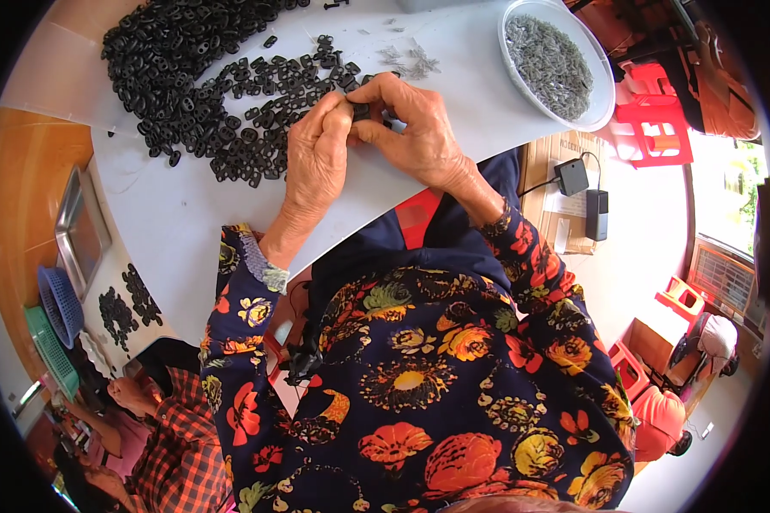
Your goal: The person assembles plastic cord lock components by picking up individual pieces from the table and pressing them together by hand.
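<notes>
Small black piece (361, 111) between the left hand (320, 152) and right hand (419, 132).

In the upper middle of the frame, the left hand (318, 158) and the right hand (419, 137) come together above the pale worktop (167, 218). The right fingers pinch a small black piece (362, 111); the left fingers are curled against it, their grip partly hidden. At the upper left lies a large heap of black pieces (171, 77). At the upper right stands a round translucent tub (605, 94), filled with small greyish parts (547, 68).
</notes>
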